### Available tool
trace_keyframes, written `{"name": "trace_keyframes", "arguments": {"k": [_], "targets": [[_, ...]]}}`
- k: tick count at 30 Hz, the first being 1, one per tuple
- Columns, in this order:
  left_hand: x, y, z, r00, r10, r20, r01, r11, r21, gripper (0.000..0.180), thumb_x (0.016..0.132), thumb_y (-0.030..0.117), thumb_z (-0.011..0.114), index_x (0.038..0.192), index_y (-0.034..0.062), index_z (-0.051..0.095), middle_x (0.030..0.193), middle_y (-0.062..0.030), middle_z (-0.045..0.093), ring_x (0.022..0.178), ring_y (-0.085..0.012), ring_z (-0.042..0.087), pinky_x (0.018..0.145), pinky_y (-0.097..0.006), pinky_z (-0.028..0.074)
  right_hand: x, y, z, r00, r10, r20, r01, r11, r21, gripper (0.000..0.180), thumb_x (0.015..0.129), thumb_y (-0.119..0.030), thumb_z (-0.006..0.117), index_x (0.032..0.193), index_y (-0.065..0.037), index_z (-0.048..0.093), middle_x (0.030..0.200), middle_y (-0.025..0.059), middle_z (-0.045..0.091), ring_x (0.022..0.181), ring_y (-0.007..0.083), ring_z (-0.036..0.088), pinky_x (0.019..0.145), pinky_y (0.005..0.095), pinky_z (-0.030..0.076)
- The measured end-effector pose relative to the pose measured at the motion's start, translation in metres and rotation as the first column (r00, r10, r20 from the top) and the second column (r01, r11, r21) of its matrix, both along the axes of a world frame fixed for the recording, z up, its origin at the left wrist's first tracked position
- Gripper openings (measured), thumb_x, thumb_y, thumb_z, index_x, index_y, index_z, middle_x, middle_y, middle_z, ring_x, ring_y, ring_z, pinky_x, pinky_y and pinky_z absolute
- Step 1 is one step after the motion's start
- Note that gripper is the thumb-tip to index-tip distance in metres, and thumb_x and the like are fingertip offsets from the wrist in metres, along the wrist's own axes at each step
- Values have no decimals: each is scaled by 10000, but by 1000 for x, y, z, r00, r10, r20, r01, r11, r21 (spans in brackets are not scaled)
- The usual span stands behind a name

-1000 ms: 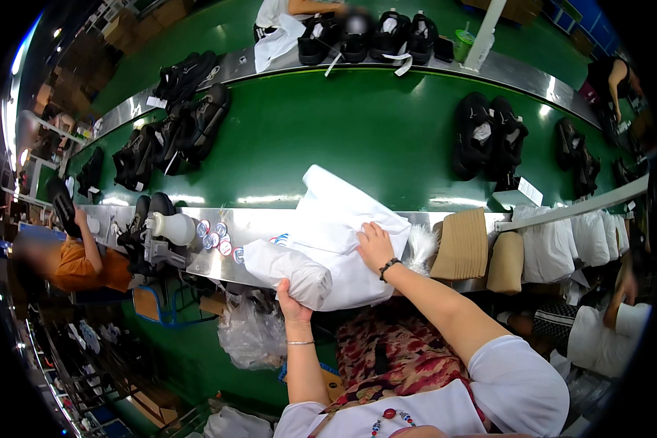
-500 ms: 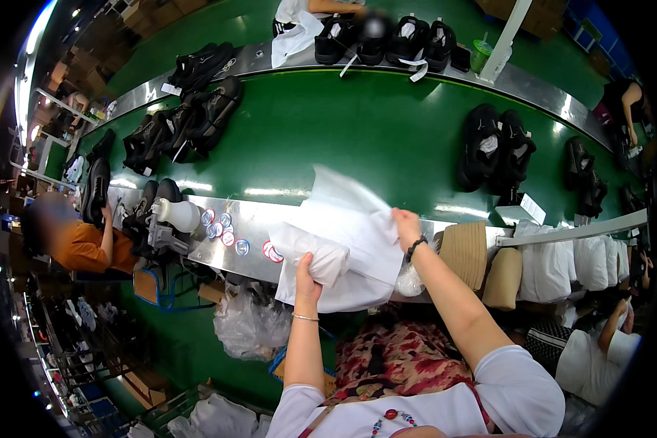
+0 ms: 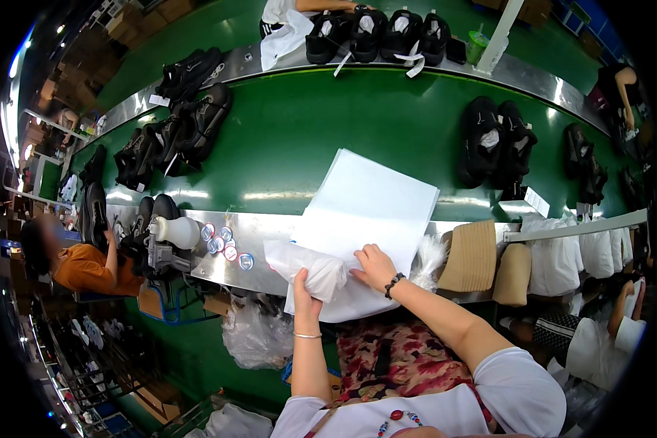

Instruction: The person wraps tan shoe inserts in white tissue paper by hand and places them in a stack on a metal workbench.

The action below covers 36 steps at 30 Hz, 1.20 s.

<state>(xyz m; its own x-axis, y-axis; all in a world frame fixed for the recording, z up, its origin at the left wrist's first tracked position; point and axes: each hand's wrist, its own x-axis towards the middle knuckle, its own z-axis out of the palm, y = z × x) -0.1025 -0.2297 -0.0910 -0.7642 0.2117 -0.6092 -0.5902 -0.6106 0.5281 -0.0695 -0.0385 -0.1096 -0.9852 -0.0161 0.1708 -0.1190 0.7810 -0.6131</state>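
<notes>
My left hand [image 3: 308,296] is wrapped round the near end of a loosely rolled bundle of white paper [image 3: 321,274]. Beneath it lie large flat white paper sheets [image 3: 372,193], which reach from the metal ledge out over the green belt. My right hand [image 3: 376,269] rests on these sheets just right of the bundle. Its thumb and forefinger are apart and point toward the bundle, with nothing seen between them. The underside of the bundle is hidden.
Round stickers [image 3: 230,252] lie left of the sheets, beside a white-domed device [image 3: 177,232]. Brown shaped inserts [image 3: 467,255] and white-wrapped bundles [image 3: 551,255] line the right. Black shoes [image 3: 480,142] stand on the green belt [image 3: 292,139]. A co-worker in orange [image 3: 87,266] handles a shoe.
My right hand has let go of the raised sheet and come down leftward toward the bundle. The sheet now lies flat. My left hand keeps the bundle at nearly the same place.
</notes>
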Motion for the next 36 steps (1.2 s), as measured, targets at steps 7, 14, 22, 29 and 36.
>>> {"name": "trace_keyframes", "arguments": {"k": [7,14,22,29,36], "targets": [[-2,-48,9,999,29,31,-27,999,-45,491,846,289,482,1195,-53,441,1155,-182,548,1056,-312,544,928,-414,430,-10,3,-42,995,27,95,-34,997,70,146,721,-167,643,710,-67,536,751,94,505,799,279,511,676,379,433],[-5,-56,-3,986,-154,60,146,982,122,486,824,265,537,1187,-40,432,1129,-162,554,1031,-294,555,905,-399,449,-45,53,-9,768,201,608,385,613,-689,99,790,-128,646,767,-40,610,748,0,590,707,98,544,671,239,444],[-37,34,-27,930,-359,77,355,933,65,379,831,217,560,1112,-31,505,1083,-138,581,997,-236,575,886,-358,461,-29,66,75,924,81,373,227,669,-708,116,846,-121,558,768,-46,518,1210,75,493,889,111,511,733,243,444],[-36,44,-34,891,-453,15,453,887,-92,370,829,161,563,1152,-2,487,1090,-106,571,1000,-212,563,862,-333,462,1,39,133,990,-104,96,127,951,-281,113,804,-90,568,782,-13,488,1124,142,548,861,276,557,683,330,474],[-36,58,28,897,-316,-310,286,948,-140,421,804,154,630,1173,17,479,1092,-69,556,966,-171,546,845,-317,447,18,-16,162,976,-202,-81,187,970,-157,110,772,-71,591,759,-9,501,1103,175,563,899,324,568,713,363,481]]}}
